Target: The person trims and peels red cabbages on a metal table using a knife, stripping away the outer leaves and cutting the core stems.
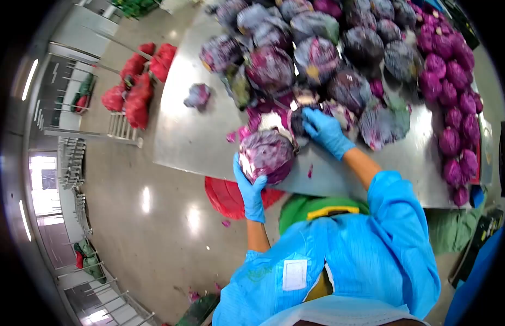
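My left hand [249, 187], in a blue glove, cups a red cabbage [267, 155] from the left and below at the table's near edge. The cabbage is purple with pale patches. Just beyond it, my right hand [327, 131], gloved too, has its fingers bent over a dark purple cabbage leaf [298, 124]; the fingertips are partly hidden. Torn bright purple and white leaves [266, 118] lie between the hands and the heap. To the right of my right hand rests a loose greyish leaf [384, 126].
Many cabbages [269, 68] with outer leaves cover the back of the metal table [182, 138]. Peeled bright purple cabbages [450, 138] line its right side. Red sacks [137, 89] sit on a pallet at the left. Under the near edge is a red container [222, 196].
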Available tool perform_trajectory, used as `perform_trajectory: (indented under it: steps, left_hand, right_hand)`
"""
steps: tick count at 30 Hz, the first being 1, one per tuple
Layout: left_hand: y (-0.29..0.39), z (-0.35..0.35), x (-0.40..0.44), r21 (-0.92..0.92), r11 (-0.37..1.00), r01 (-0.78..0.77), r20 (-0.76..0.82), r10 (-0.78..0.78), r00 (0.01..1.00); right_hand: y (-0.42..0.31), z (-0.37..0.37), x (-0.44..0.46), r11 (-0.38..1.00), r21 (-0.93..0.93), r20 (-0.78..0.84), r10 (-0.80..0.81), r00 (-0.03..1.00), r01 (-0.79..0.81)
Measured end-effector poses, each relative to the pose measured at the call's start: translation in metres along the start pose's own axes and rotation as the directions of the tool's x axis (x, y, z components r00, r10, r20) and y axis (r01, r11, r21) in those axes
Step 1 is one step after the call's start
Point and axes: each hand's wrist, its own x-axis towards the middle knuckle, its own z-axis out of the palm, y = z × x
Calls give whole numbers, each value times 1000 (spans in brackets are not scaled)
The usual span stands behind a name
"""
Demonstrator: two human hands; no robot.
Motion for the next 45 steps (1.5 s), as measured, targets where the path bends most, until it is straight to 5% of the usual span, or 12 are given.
perform_trajectory:
  steps: [3,4,7,10,13,17,21,31,36,40,44,45]
  left_hand:
    - [21,22,-7,506,816,-280,168,225,960]
    - [36,36,-9,626,711,-321,241,215,946]
    - [48,61,-4,667,617,-418,360,224,906]
    - [49,67,7,606,698,-382,369,179,912]
    - [58,69,10,620,687,-378,409,128,903]
    - [64,78,8,681,588,-436,446,139,884]
    - [59,78,8,687,536,-491,475,180,861]
    - [51,76,-5,668,511,-541,475,267,839]
    - [37,67,-41,616,418,-668,537,397,744]
    - [25,53,-68,747,524,-409,240,361,901]
    - [92,37,-26,675,736,61,207,-268,941]
    - [81,34,-15,623,776,-96,309,-132,942]
  right_hand:
    - [-10,-11,-22,983,163,-237,-38,971,79]
    - [-23,-25,-31,948,318,-167,55,984,1]
    - [-31,-48,-59,872,407,-42,317,948,-274]
    - [-29,-73,-80,821,513,-167,382,909,-250]
    - [-51,-89,-76,910,242,10,346,938,-338]
    - [-62,-82,-46,983,-62,169,179,969,-171]
    - [-68,-90,-21,990,-111,243,111,964,-86]
    - [-62,-70,29,956,-224,195,-147,970,190]
    - [-23,-14,65,929,-330,61,-155,986,167]
    - [-41,-1,47,978,-208,52,32,998,-20]
    - [-76,-59,-10,967,128,-49,229,972,-221]
    - [-69,-58,-29,966,136,-17,225,974,-221]
